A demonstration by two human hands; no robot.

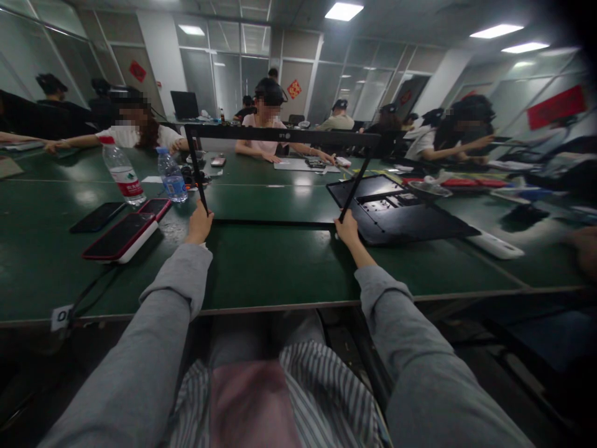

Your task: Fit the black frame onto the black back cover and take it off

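Note:
A thin black screen bezel point(261, 135), an open rectangular frame with an LG logo on its far bar, stands tilted up above the green table point(280, 267). My left hand point(199, 224) is closed around its lower left corner. At the lower right corner, my right hand point(347, 228) grips the same frame. Through its opening the tabletop and a person across the table show. Just right of my right hand lies a black laptop casing point(410, 221) with an exposed inner section.
To the left stand a red-capped bottle point(125, 174) and a blue-capped bottle point(171, 177). Near them lie a dark phone point(97, 217) and a red-edged device point(122, 236) with a cable. A white handheld object point(499, 244) lies at right. Several people sit around the table.

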